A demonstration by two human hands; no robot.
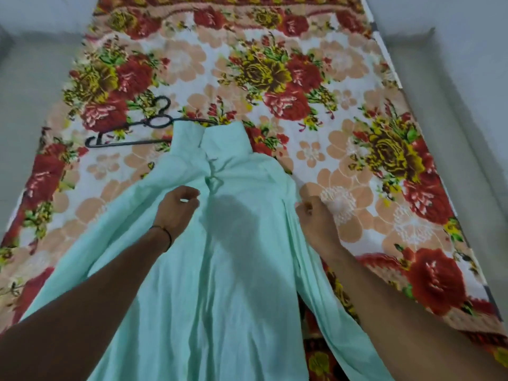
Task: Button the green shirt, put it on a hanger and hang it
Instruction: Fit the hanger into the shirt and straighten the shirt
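Green shirt [220, 284] lengthwise, collar pointing away

Soft overhead light, motion-blurred, edges warped

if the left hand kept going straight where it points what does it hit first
Probably the bunched middle of the green shirt below its collar; the left hand aims right of the hanger.

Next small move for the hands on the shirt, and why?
Probably pull the green shirt flat first. The left hand grips cloth by the centre fold, the right hand pinches the shirt's right edge, the cloth between them is creased, no buttons can be made out, and the hanger lies unused by the collar.
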